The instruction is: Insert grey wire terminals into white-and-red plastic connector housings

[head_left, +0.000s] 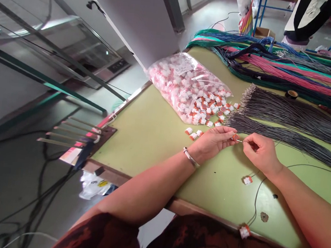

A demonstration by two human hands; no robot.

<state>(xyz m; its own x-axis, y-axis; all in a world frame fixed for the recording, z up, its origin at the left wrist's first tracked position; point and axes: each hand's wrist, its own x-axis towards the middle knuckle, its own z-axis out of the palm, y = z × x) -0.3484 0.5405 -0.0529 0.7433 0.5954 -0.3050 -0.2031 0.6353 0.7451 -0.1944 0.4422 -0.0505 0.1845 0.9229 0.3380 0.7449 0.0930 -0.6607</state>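
Observation:
My left hand (217, 140) pinches a small orange and white plug connector (234, 137) between thumb and fingers. Just to its right, my right hand (261, 150) is closed on a thin dark wire, whose bare metal terminal (239, 141) points at the connector. Whether the tip has entered the connector, I cannot tell. Below my right hand lies a connector with wire (247, 180), and another wired connector (244, 231) rests at the table's front edge. A few loose connectors (193, 136) lie left of my left hand.
A clear plastic bag (185, 78) spills many connectors onto the green table (140, 137). Bundles of dark wires (296, 114) lie at right, with coloured cables (278, 65) and a tape roll (291, 94) behind. A metal-pronged rack (92, 142) sits at the left edge.

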